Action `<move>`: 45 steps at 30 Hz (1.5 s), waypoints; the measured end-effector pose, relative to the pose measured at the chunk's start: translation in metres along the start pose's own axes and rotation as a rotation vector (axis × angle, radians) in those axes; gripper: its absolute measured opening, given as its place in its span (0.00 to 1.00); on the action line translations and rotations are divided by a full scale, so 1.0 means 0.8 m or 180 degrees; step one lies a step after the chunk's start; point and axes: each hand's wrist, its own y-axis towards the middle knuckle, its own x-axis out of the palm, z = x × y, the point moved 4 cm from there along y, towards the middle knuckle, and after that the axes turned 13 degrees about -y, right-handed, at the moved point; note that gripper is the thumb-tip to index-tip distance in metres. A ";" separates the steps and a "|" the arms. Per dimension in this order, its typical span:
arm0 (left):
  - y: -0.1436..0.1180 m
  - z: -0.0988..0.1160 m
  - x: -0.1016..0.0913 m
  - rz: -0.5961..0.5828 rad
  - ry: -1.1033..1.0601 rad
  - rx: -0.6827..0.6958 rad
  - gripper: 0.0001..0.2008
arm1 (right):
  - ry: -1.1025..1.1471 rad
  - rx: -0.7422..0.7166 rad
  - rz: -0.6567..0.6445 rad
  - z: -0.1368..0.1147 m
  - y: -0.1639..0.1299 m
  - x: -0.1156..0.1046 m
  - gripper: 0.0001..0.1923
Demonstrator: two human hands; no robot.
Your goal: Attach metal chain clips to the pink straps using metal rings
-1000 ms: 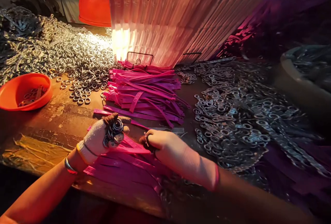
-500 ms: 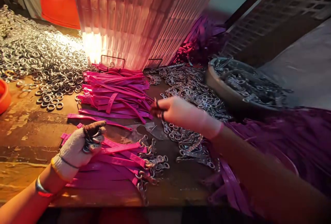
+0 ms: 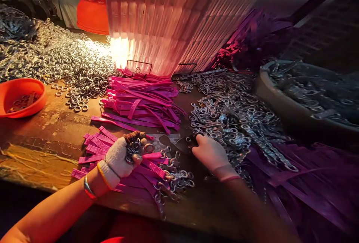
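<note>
Several round metal rings (image 3: 134,149) were clutched in the knit-gloved left hand (image 3: 121,157), curled tight above flat pink straps (image 3: 117,162) on the near wooden table (image 3: 53,130). Farther right, the gloved right hand (image 3: 209,152) was laid fingers-down on the glinting heap of metal clasps (image 3: 238,119), its grip impossible to tell.

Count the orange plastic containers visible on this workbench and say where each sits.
2. One orange bowl sits at the left edge beside the metal rings; an orange tub stands at the back, partly hidden.
</note>
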 end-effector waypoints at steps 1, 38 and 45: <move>0.000 -0.002 0.001 0.0022 -0.0048 0.0016 0.08 | 0.0041 0.0002 0.0048 0.000 0.000 0.001 0.11; -0.014 -0.014 0.005 -0.0349 0.2536 0.0089 0.13 | 0.1754 -0.1172 0.2109 -0.126 -0.119 -0.078 0.06; -0.012 -0.016 0.014 -0.0209 0.2144 -0.0021 0.13 | 0.2679 -0.1491 0.1326 -0.128 -0.106 -0.075 0.13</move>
